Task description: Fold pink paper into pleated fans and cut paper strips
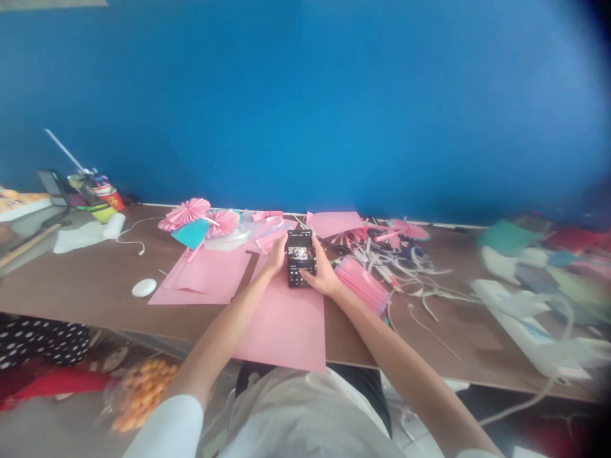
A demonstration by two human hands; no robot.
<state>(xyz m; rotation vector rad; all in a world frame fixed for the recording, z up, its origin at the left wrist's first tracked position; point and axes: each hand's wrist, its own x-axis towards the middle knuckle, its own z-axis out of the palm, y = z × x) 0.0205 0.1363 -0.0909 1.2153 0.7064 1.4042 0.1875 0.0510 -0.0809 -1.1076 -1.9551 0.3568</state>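
Note:
A black smartphone stands tilted up above the brown table, its lit screen facing me. My left hand holds its left side and my right hand holds its right side. Beneath them lies a large pink paper sheet, its near end hanging over the table edge. To the right of my right hand sits a folded pink paper strip bundle. Another pink sheet lies to the left.
Pink paper fans and a teal paper piece lie at the back left, with tangled white paper strips at the back right. A white computer mouse sits left. A blue wall rises behind the table. Blurred papers and cables crowd the right.

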